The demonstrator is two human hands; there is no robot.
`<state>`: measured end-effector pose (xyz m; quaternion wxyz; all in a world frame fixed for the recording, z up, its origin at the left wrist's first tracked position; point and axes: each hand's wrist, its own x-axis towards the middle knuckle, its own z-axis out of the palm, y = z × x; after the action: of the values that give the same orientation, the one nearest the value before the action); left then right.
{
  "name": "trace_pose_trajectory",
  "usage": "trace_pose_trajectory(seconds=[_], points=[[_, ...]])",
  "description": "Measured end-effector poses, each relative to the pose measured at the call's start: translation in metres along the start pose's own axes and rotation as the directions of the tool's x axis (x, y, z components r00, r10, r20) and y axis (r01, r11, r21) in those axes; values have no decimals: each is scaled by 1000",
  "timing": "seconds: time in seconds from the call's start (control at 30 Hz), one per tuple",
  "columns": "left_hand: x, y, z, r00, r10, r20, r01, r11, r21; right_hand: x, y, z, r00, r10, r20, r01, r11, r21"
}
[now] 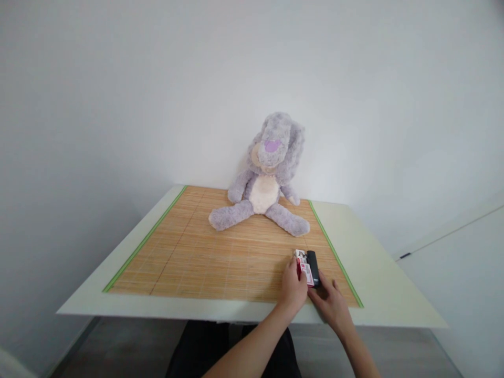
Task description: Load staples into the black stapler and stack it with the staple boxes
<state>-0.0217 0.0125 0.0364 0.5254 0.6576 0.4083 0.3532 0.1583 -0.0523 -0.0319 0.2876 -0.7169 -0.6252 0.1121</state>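
My left hand (294, 286) is closed round a small red-and-white box (306, 274) near the mat's front right corner. Just beyond it lies another small white box (300, 254) with a dark picture on it. Against the right side of the boxes rests a black oblong thing (313, 266) that looks like a stapler. My right hand (333, 303) is at its near end, thumb and fingers apart, fingertips beside or touching it. The left fingers partly cover the red-and-white box.
A bamboo mat (205, 262) with green edges covers much of the white table (378, 273). A grey plush rabbit (264, 194) sits at the back against the wall (118, 105). The table's front edge runs just beneath my wrists.
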Motion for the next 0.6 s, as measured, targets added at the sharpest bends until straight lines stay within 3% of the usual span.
trace_pose_trajectory(seconds=[0.13,0.23,0.37,0.5,0.6], points=[[7,0,12,998,-28,-64,33,995,89,7,16,-8,1000,6,29,-6,1000,-1],[9,-7,11,997,1,-79,12,987,161,11,20,-10,1000,-16,26,16,1000,3],[7,-24,-9,994,75,-74,-51,959,279,12,21,-13,999,4,47,-4,1000,7],[7,-37,-36,982,182,50,-187,901,393,14,21,-19,993,45,107,-47,999,22],[10,-41,-45,963,231,136,-268,853,448,18,21,-22,990,4,138,-7,1000,19]])
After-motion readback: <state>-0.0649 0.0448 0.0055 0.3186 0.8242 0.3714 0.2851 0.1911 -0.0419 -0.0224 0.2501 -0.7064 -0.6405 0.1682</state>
